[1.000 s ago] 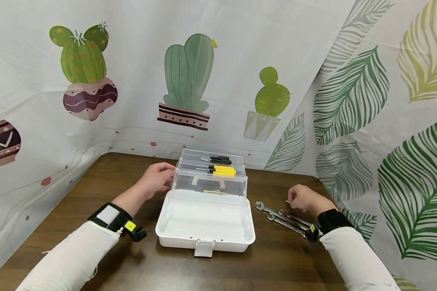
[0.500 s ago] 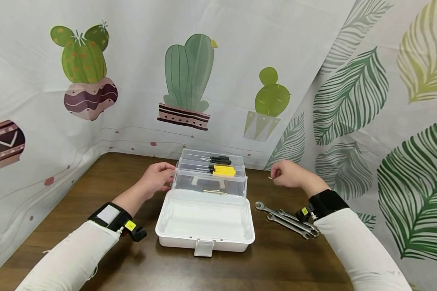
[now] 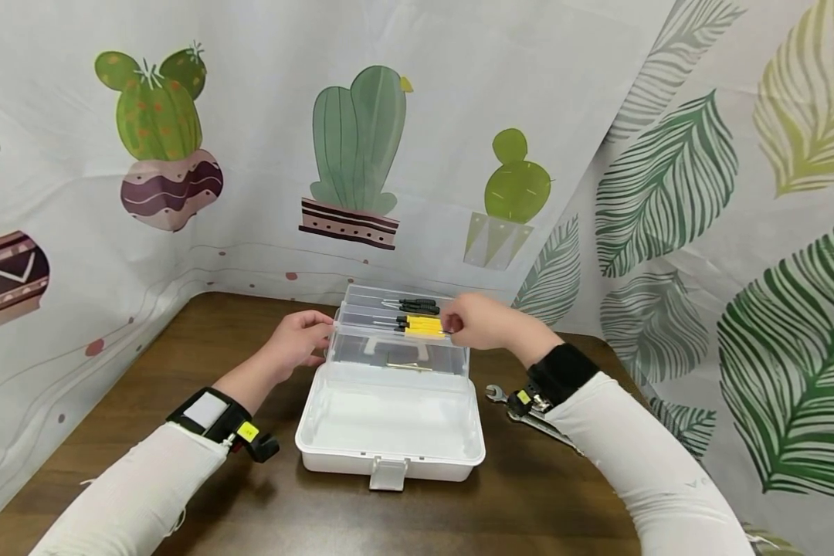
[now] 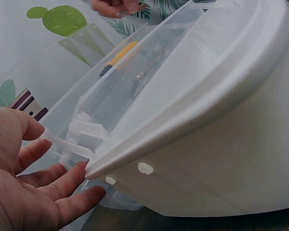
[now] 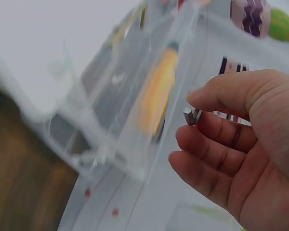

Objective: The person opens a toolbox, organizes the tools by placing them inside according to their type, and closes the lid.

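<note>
A white toolbox (image 3: 391,471) stands with its clear tiered trays (image 3: 361,351) folded up and back. My left hand (image 3: 297,340) holds the trays' left side, thumb and fingers around a translucent hinge arm (image 4: 70,144). My right hand (image 3: 478,320) is over the right end of the trays, pinching a small metal hex key (image 5: 189,115) between thumb and fingers. The hex key is mostly covered by the fingers. Yellow-handled screwdrivers (image 3: 422,325) lie in the middle tray and black-handled screwdrivers (image 3: 417,306) in the top one. Thin brass-coloured pieces (image 3: 408,365) lie in the lowest tray.
Silver wrenches (image 3: 528,417) lie on the brown wooden table (image 3: 250,502) right of the box, partly under my right forearm. A clear latch (image 3: 389,473) hangs at the box's front. A printed cloth (image 3: 264,154) hangs behind the table.
My right hand has moved left from beside the wrenches, up and over to the trays' right end, carrying the hex key. My left hand and the toolbox have stayed put.
</note>
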`<act>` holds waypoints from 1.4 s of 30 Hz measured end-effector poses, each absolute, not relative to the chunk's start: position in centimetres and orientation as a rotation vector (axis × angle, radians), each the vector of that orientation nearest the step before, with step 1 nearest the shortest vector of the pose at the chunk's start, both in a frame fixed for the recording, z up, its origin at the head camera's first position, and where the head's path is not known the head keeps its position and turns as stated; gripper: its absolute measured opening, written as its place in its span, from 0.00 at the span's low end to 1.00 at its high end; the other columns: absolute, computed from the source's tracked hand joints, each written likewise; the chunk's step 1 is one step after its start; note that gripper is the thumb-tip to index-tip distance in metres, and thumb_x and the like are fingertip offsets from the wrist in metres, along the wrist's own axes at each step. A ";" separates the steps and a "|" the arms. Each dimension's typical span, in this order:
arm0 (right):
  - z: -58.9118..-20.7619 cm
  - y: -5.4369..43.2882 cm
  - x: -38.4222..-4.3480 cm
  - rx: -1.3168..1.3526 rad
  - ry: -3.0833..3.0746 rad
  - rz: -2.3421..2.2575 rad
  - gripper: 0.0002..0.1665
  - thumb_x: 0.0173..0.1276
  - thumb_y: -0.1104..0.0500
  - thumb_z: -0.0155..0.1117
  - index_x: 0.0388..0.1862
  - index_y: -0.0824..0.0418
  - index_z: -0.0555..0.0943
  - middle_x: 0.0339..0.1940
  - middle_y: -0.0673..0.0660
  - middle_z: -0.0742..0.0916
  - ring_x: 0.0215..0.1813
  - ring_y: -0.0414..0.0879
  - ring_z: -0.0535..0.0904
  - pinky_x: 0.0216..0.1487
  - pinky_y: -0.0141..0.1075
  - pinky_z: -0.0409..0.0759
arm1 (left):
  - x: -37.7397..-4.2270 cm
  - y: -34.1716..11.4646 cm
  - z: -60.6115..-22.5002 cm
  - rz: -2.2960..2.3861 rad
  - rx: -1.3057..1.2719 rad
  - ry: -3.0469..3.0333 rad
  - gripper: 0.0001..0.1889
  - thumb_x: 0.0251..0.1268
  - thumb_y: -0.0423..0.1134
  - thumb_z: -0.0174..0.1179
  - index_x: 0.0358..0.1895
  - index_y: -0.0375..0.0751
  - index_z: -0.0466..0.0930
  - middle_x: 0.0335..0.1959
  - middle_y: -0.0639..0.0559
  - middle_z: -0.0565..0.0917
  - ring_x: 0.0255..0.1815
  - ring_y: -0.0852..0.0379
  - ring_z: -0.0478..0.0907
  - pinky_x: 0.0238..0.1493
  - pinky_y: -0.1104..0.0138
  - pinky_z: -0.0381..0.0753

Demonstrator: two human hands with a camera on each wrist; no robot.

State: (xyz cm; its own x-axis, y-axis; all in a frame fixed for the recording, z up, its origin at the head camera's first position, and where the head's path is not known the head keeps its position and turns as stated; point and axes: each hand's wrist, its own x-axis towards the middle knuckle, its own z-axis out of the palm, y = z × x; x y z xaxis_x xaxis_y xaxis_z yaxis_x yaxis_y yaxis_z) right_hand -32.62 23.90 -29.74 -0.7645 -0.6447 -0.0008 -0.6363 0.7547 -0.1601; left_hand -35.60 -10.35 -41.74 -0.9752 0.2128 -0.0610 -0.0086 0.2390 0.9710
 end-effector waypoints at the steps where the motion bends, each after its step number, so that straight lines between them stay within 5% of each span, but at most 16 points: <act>1: -29.9 23.2 -32.6 -1.067 2.875 -0.233 0.07 0.62 0.67 0.62 0.36 0.58 0.83 0.24 0.47 0.76 0.29 0.41 0.68 0.38 0.36 0.70 | -35.6 -10.3 -41.7 1.826 0.193 2.325 0.19 0.79 0.48 0.54 0.60 0.38 0.77 0.63 0.39 0.79 0.57 0.46 0.81 0.48 0.56 0.89; 8: -31.5 20.0 -32.2 -1.185 2.841 -0.157 0.08 0.64 0.70 0.62 0.32 0.57 0.80 0.26 0.46 0.74 0.30 0.40 0.65 0.38 0.34 0.67 | -35.5 -10.2 -41.8 1.830 0.211 2.326 0.18 0.79 0.47 0.54 0.60 0.38 0.77 0.62 0.39 0.79 0.54 0.49 0.82 0.48 0.56 0.89; 17: -33.7 17.6 -31.6 -1.080 2.830 0.099 0.25 0.65 0.74 0.55 0.22 0.50 0.58 0.24 0.47 0.56 0.28 0.42 0.51 0.34 0.36 0.53 | -35.5 -10.3 -41.8 1.830 0.202 2.329 0.18 0.79 0.47 0.54 0.60 0.39 0.77 0.62 0.39 0.79 0.55 0.47 0.81 0.46 0.58 0.89; 42: -34.8 16.1 -31.5 -1.023 2.819 0.276 0.26 0.62 0.73 0.63 0.19 0.49 0.61 0.22 0.46 0.59 0.27 0.40 0.56 0.30 0.33 0.58 | -35.3 -10.5 -41.7 1.813 0.285 2.341 0.16 0.75 0.42 0.56 0.58 0.36 0.77 0.61 0.36 0.79 0.57 0.46 0.81 0.51 0.54 0.88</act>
State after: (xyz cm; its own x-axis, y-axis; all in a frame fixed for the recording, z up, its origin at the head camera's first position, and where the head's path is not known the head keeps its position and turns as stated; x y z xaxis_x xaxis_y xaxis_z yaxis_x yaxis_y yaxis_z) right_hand -31.47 16.12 -34.76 -0.7618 -0.6213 -0.1833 -0.6450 0.7536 0.1267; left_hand -35.29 -10.47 -41.67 -0.9679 0.2511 -0.0151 0.0482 0.2439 0.9686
